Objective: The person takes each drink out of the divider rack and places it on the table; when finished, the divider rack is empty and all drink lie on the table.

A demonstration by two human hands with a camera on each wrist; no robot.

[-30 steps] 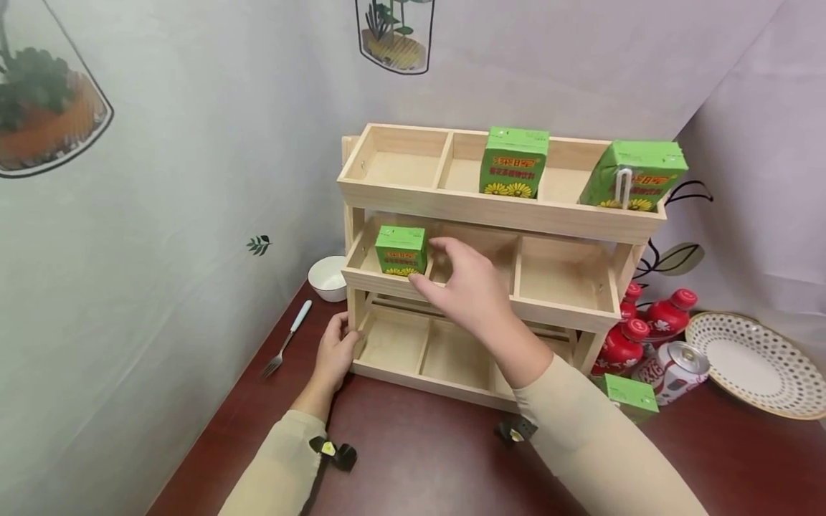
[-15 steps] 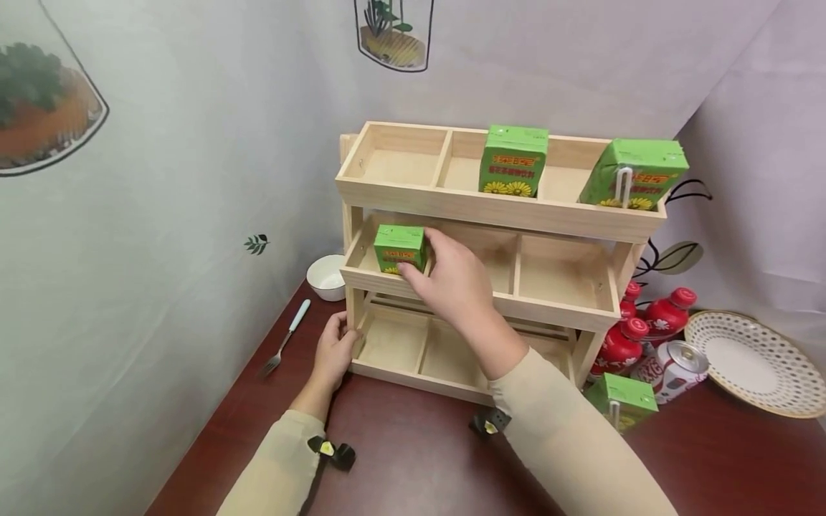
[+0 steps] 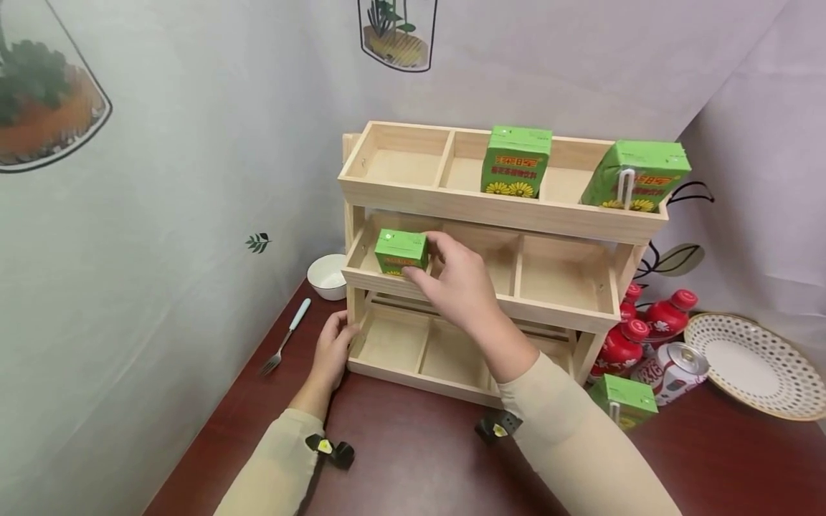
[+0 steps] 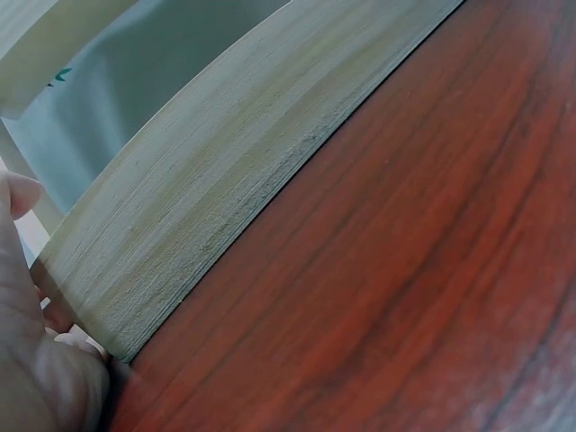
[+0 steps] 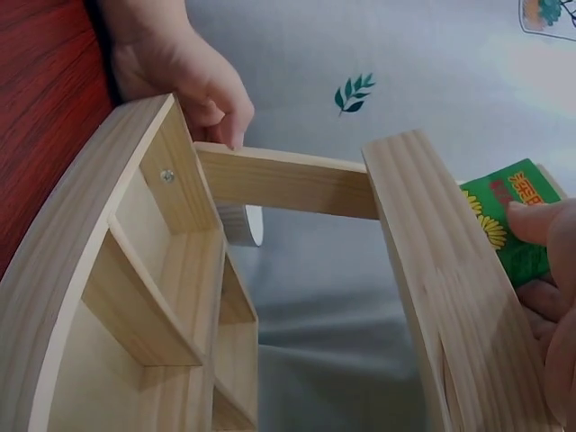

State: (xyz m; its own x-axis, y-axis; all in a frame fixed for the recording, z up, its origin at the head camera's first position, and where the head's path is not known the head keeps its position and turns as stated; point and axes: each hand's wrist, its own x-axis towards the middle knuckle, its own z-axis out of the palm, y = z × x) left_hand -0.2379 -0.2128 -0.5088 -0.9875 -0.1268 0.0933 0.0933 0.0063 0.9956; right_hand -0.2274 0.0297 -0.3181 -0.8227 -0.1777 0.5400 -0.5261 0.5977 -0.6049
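In the head view, my right hand grips a small green drink carton with yellow flowers, its thumb on the front and its fingers at the right side. The carton stands in the left compartment of the middle tier of a wooden three-tier rack, its top leaning slightly toward me. The right wrist view shows the thumb across the carton behind the tier's front board. My left hand holds the rack's lower left end, the thumb at the side; in the left wrist view this hand is at the board's corner.
Two more cartons stand on the top tier. Right of the rack are another carton, red-capped bottles, a can and a dotted plate. A white bowl and a fork lie left.
My right hand has moved left from beside the carton and taken hold of it. The carton's top has tipped slightly toward me. My left hand has stayed at the rack's end.
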